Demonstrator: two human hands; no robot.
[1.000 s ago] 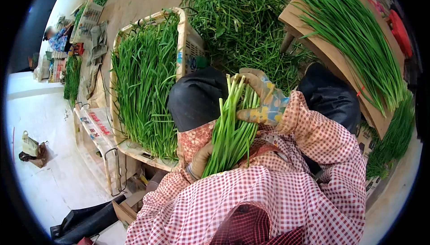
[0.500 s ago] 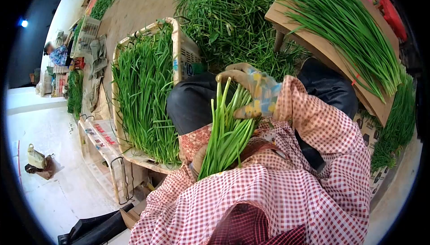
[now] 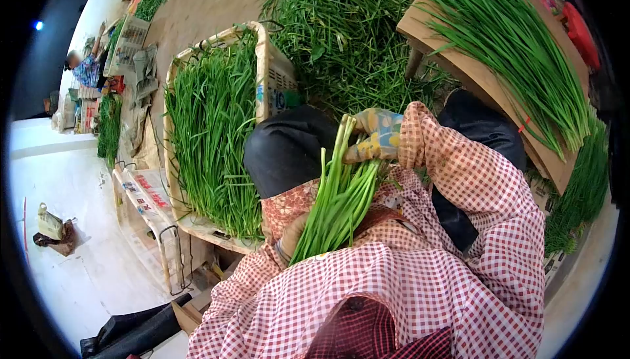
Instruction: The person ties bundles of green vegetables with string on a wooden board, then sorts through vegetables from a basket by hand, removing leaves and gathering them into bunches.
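Observation:
A bunch of green stalks point(image 3: 338, 208) lies across my lap, its pale ends pointing up and away from me. My left hand point(image 3: 293, 235), in a tan glove, is closed around the lower part of the bunch, and the stalks partly cover it. At the pale ends, my right hand point(image 3: 373, 137), in a glove with blue and yellow patches, has its fingers closed on the stalks. Left of my knee stands a cream crate point(image 3: 264, 73) packed with upright green stalks point(image 3: 213, 136).
A heap of loose greens point(image 3: 341, 31) covers the floor ahead. On the right, a wooden board point(image 3: 420, 27) bears long green stalks point(image 3: 512, 50). More greens point(image 3: 577, 195) lie beyond it. A white rack point(image 3: 147, 201) stands left. A person point(image 3: 85, 70) is at the far left.
My right hand first lifted with its fingers spread at the top of the bunch, then came down and closed on the pale ends. My left hand has stayed around the lower part.

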